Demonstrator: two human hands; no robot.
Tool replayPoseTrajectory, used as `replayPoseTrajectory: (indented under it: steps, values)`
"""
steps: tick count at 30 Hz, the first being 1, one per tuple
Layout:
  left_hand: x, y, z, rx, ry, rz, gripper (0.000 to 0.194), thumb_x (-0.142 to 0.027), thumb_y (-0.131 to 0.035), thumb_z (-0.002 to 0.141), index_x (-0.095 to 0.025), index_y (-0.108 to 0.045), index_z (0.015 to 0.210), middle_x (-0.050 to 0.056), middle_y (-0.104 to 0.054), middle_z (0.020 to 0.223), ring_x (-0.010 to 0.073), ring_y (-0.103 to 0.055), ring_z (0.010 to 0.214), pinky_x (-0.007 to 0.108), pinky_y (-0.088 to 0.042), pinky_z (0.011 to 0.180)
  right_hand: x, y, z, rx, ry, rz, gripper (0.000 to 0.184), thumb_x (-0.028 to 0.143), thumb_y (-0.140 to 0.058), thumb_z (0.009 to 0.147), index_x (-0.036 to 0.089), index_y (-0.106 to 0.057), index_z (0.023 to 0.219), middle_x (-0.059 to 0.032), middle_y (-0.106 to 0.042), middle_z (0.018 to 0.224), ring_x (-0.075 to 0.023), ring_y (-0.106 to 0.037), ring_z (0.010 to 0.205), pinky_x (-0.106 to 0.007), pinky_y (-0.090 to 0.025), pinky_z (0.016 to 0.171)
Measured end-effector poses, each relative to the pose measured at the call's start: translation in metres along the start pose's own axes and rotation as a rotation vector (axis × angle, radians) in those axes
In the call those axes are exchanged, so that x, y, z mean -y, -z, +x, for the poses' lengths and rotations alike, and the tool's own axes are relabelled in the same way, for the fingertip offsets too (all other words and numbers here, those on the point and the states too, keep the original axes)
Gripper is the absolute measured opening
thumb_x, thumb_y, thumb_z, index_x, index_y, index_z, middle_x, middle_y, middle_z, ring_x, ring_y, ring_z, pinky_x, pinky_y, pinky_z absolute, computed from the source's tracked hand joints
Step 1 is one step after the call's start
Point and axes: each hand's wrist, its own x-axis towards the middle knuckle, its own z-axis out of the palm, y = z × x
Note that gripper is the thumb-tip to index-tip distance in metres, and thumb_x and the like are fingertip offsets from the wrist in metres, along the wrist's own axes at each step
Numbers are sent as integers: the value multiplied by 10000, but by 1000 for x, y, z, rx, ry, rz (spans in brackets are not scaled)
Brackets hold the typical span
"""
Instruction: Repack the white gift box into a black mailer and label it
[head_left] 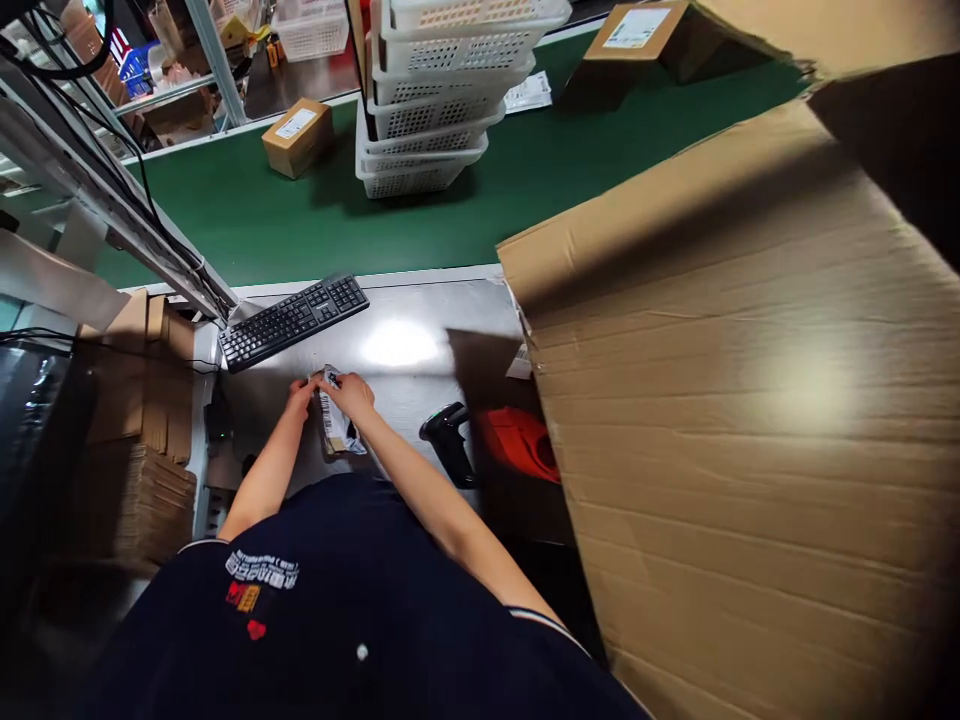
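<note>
A small plastic packet (pixel 332 420) with a white barcode label lies on the metal worktop, close to my body. My left hand (pixel 299 394) pinches its far left corner, fingers closed. My right hand (pixel 352 394) grips the far end from the other side, thumb and fingers pressed on the plastic. My fingertips nearly meet there and hide part of that end. Beyond my hands sits a black keyboard (pixel 296 318), set at a slant. To the right of the packet lies a black barcode scanner (pixel 449 440).
A large cardboard box (pixel 735 430) stands at the right, beside a red object (pixel 517 443). Behind the worktop runs a green conveyor belt (pixel 247 225) carrying stacked white baskets (pixel 427 150) and a small carton (pixel 298 138). Flattened cartons (pixel 154 500) are piled at left.
</note>
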Motion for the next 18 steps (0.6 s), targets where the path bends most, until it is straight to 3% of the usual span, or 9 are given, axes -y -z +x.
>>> replayPoseTrajectory:
  steps: [4,6,8,11,14,16,18]
  values:
    - [-4,-9,3,-75,64,48,349,-383,-891,769,-134,-670,875,37,-690,778,171,-652,717,346,-568,741,-6,-6,14,6,-52,12,284,335,-587,992,153,-774,880,-134,-774,876,-253,-716,891,-315,-525,786]
    - [-9,-16,5,-93,49,65,375,-368,-935,696,-145,-671,843,64,-706,815,222,-680,810,384,-562,829,-13,0,14,17,-38,37,301,321,-548,1001,150,-776,906,-114,-784,873,-232,-720,861,-299,-538,780]
    - [-13,-19,3,-103,33,78,380,-383,-924,709,-152,-674,879,97,-725,916,265,-693,946,402,-544,924,-25,14,2,11,-6,62,321,330,-522,1004,132,-773,1025,-132,-797,1000,-228,-726,913,-309,-558,830]
    - [-10,-11,-16,-109,28,92,441,-414,-867,789,-169,-653,1087,140,-709,1157,279,-661,1156,391,-508,1029,-60,50,-41,-103,50,74,461,403,-514,985,108,-687,1294,-191,-731,1270,-255,-707,1066,-388,-557,981]
    - [7,9,-55,-67,83,124,606,-471,-860,787,-192,-585,1249,160,-675,1236,280,-673,1140,407,-531,990,-112,88,-103,-278,24,22,624,532,-504,928,80,-648,1333,-244,-692,1267,-333,-689,1097,-520,-543,1024]
    - [22,19,-86,-22,140,168,734,-500,-891,728,-185,-548,1296,172,-676,1202,286,-693,1049,438,-550,940,-144,100,-141,-374,-100,-31,721,618,-488,884,83,-627,1348,-246,-696,1213,-366,-687,1104,-558,-545,1023]
    - [35,19,-111,16,162,224,890,-503,-938,637,-185,-509,1350,181,-680,1197,309,-695,1032,488,-539,959,-164,98,-167,-405,-183,-65,835,672,-491,840,65,-564,1409,-270,-676,1247,-402,-671,1164,-586,-533,1052]
